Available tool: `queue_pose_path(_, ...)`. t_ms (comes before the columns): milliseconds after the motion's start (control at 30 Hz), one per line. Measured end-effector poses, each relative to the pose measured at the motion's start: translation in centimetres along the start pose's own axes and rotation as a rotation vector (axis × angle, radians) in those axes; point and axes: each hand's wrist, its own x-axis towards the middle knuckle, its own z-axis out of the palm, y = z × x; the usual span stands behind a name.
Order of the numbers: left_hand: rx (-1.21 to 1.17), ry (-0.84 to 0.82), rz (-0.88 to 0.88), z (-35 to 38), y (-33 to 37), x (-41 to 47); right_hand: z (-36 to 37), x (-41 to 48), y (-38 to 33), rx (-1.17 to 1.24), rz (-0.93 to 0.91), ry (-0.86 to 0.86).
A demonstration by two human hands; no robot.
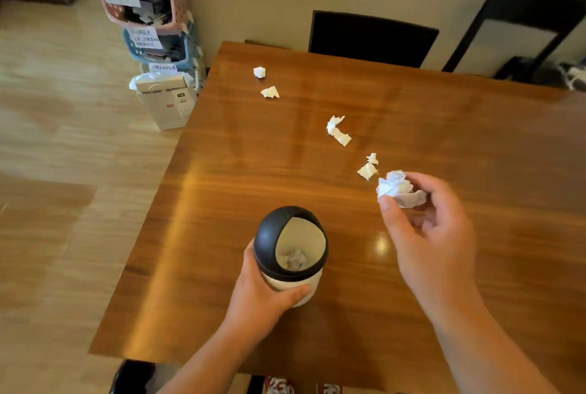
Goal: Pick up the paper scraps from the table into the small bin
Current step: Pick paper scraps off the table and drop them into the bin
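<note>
Warm wood fills the view: a table (317,171) with scraps (338,131) strung across it, far corner to near right. Left hand (269,292) wraps the bin (293,254), steadying it with its mouth turned up toward the person; one wad (296,259) already lies inside. Right hand (428,228) pinches a crumpled ball (400,188) between thumb and fingertips, just right of the bin, likely ready to drop in.

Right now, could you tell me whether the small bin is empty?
Not empty: through the small bin's open black lid, one crumpled paper scrap lies at the bottom.
</note>
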Motion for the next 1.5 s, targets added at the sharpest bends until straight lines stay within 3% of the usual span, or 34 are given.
queue_pose_path(133, 0.011, -0.027, 0.038, 1.9, 1.0, 0.5, -0.3, -1.3, -0.6, 0.064, -0.105, 0.086)
queue_pose_path(267, 0.002, -0.035, 0.068, 3.7, 2.3, 0.9, 2.0, -2.5, 1.7, -0.443, -0.064, -0.430)
queue_pose_path(300, 0.005, -0.033, 0.075, 3.9, 2.6, 1.1, 2.2, -2.7, 2.4, -0.493, -0.083, -0.480)
queue_pose_path(400, -0.007, -0.032, 0.074, 4.4, 3.0, 2.0, 1.5, -1.8, 4.2, -0.407, -0.058, -0.404)
queue_pose_path(533, -0.013, -0.023, 0.045, 4.6, 2.9, 3.7, 1.1, 2.3, 8.8, -0.328, 0.163, -0.319)
queue_pose_path(700, 0.034, 0.001, 0.027, 5.1, 3.0, 5.8, 2.8, 11.0, 17.5, -0.462, 0.300, -0.397)
queue_pose_path(900, 0.046, 0.046, 0.052, 6.1, 3.6, 7.9, 5.9, 18.7, 21.7, -0.640, 0.264, -0.391)
queue_pose_path(1067, 0.016, 0.048, 0.048, 6.9, 3.9, 9.0, 7.7, 20.5, 22.5, -0.751, 0.237, -0.513)
queue_pose_path(1400, 0.016, 0.026, 0.013, 6.0, 3.7, 7.7, 7.2, 16.5, 22.7, -0.741, 0.122, -0.474)
queue_pose_path(1500, 0.021, 0.007, 0.000, 5.3, 3.1, 6.2, 5.9, 12.6, 22.3, -0.665, 0.167, -0.472)
